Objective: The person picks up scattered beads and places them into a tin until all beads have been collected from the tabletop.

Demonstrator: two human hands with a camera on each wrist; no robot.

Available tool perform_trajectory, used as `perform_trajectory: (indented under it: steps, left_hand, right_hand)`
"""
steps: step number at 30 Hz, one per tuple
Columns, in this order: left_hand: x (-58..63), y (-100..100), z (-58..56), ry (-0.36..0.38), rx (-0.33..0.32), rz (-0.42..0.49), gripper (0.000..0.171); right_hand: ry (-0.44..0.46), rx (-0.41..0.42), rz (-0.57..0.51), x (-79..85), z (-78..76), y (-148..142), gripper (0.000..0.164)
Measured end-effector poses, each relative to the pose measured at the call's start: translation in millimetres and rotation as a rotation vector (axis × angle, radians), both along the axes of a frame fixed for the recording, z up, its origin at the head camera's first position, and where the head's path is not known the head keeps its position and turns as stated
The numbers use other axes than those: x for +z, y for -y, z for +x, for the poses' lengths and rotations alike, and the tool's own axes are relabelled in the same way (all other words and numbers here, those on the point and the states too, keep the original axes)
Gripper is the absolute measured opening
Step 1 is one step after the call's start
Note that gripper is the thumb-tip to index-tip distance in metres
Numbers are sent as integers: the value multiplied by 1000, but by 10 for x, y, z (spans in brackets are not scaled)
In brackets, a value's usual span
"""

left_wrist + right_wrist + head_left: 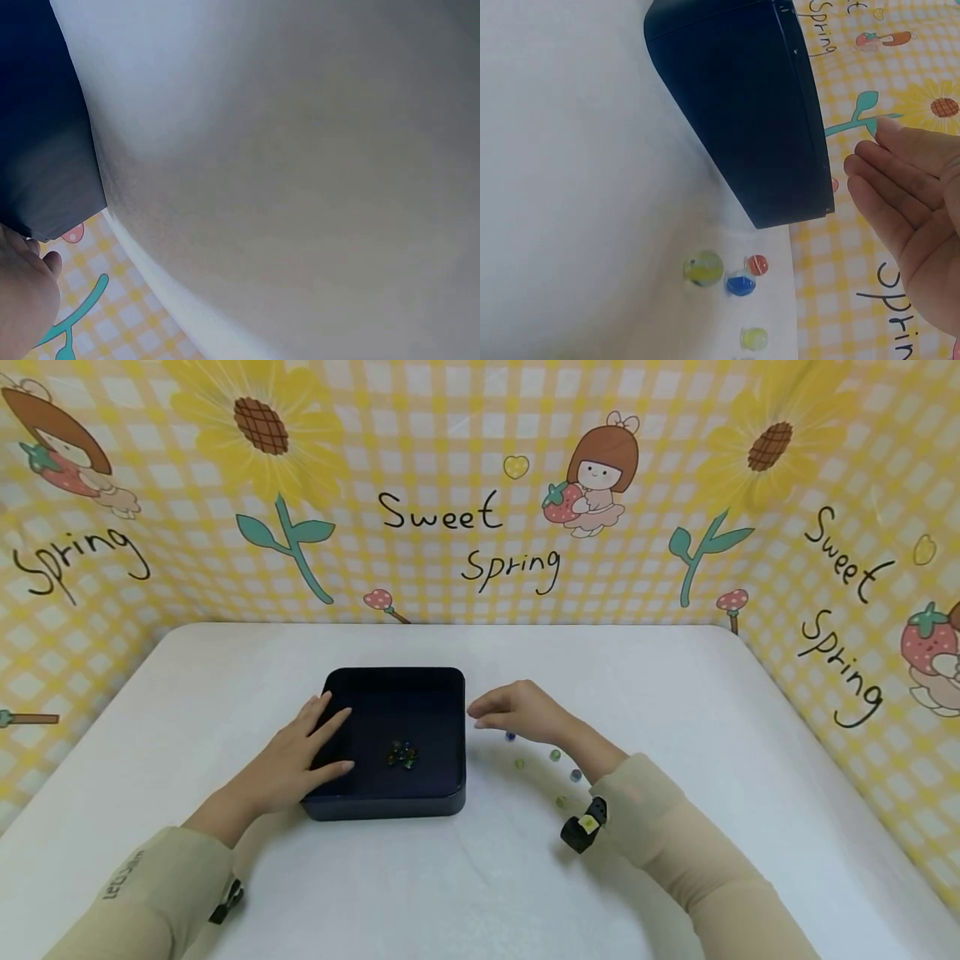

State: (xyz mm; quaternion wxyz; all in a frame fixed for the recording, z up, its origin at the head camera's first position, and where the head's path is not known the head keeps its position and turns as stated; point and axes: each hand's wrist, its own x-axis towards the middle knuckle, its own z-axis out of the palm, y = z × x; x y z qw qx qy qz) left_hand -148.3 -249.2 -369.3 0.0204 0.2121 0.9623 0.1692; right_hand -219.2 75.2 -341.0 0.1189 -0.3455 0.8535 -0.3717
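A dark, square, open box (442,805) stands on the table, and a small cluster of glass marbles (402,754) lies on its floor. My left hand (296,756) rests on the box's left rim with its fingers spread. Just off the right wall is my right hand (525,710), its fingers loosely bent. The right wrist view shows this palm (922,240) with nothing in it. On the table right of the box lie several loose marbles, among them a blue marble (741,283), a red one (757,265) and a yellow-green one (705,268).
The white tabletop (517,877) runs back to a yellow checked cloth backdrop (450,435), which also rises at both sides. Some loose marbles, such as a bluish one (576,775), lie close to the right forearm. A black wrist camera (581,831) hangs low beside the right sleeve.
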Motion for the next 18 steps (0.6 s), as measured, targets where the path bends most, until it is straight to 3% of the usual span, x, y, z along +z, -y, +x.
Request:
perform_trajectory:
  steps: [18]
  left_hand:
    - [-21, 2, -9, -7, -4, 7, 74]
  right_hand:
    - [51, -91, -38, -49, 123, -370, 24]
